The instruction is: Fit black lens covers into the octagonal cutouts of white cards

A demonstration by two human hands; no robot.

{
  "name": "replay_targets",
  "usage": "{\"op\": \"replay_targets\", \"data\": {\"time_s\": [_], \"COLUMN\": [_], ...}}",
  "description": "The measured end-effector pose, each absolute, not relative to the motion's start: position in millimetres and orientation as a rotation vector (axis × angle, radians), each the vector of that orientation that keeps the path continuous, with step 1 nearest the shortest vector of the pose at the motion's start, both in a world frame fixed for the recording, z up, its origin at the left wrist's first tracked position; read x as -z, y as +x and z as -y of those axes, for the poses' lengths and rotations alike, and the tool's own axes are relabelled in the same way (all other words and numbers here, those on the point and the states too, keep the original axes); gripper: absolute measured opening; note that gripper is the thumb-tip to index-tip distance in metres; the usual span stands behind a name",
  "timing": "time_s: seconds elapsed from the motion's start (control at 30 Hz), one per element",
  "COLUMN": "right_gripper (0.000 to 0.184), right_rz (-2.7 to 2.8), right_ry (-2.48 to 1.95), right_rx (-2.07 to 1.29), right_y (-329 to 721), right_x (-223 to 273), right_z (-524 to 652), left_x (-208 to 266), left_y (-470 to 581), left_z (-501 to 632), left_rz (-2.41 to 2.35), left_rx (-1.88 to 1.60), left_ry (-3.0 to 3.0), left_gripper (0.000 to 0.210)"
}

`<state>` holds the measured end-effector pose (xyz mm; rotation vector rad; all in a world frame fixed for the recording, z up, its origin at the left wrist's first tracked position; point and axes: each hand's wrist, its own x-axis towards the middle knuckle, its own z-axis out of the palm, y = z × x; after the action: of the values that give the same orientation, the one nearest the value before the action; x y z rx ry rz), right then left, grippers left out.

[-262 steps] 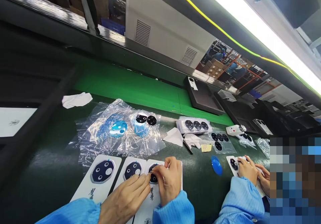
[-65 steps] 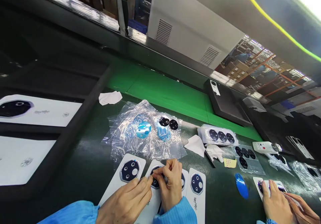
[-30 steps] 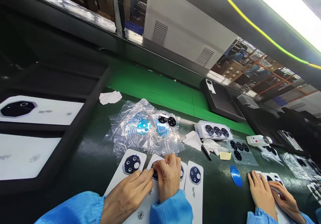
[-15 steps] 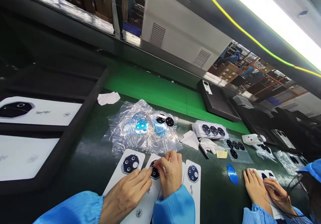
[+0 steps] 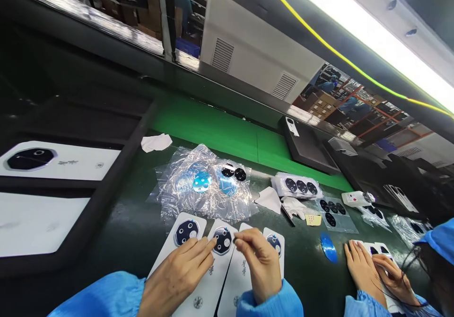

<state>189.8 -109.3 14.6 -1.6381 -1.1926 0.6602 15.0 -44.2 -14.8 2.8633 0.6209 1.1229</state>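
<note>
Several white phone back covers lie side by side before me, each with a dark camera plate at its top end. My left hand (image 5: 179,269) rests on a white back cover (image 5: 204,288), fingers stretched out flat, their tips at the edge of its dark camera plate (image 5: 223,240). My right hand (image 5: 261,260) hovers over the neighbouring back cover (image 5: 243,275), thumb and fingertips pinched together; a small dark bit seems to show between them, too small to name. That hand hides much of the neighbour's top end. Farther left, another camera plate (image 5: 185,232) shows a blue mark.
Crumpled clear plastic film (image 5: 173,191) with a blue disc (image 5: 202,182) lies beyond the covers. A stack of wrapped dark plates (image 5: 296,185), a white cloth (image 5: 268,199) and a blue oval piece (image 5: 328,247) sit rightward. Black trays (image 5: 131,142) stand left. A co-worker's hands (image 5: 365,265) work at right.
My right hand has moved right, off the camera plate, which now shows fully, and over to the neighbouring cover. My left hand stays in place.
</note>
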Motion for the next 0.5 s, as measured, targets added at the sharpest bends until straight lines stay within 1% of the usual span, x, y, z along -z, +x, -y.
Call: {"op": "replay_targets", "data": {"time_s": [0.07,0.17,0.3,0.37,0.5], "right_gripper": [0.014,0.022,0.029,0.036,0.037], "right_rz": [1.237,1.202,0.985,0.941,1.164], "right_ry": [-1.58,-1.489,-1.483,-1.517,-1.536], "right_rx": [-0.837,-1.029,-1.228,-1.276,-1.236], "right_y": [188.8,180.8,164.7,157.4,148.8], "right_x": [-17.9,-20.6,-21.5,-19.4,-16.6], "right_z": [119.4,126.8,123.9,119.4,110.0], "left_x": [16.5,21.8,26.3,26.9,30.1], "left_y": [7.3,-11.5,-36.3,-42.9,-44.8], "left_z": [43.8,43.8,41.1,38.1,32.9], "left_rz": [-0.568,-0.461,-0.553,-0.635,-0.724], "left_rx": [-1.157,-1.219,-1.293,-1.3,-1.245], "left_ry": [2.796,2.769,2.695,2.664,2.651], "left_gripper": [0.052,0.046,0.045,0.045,0.044]}}
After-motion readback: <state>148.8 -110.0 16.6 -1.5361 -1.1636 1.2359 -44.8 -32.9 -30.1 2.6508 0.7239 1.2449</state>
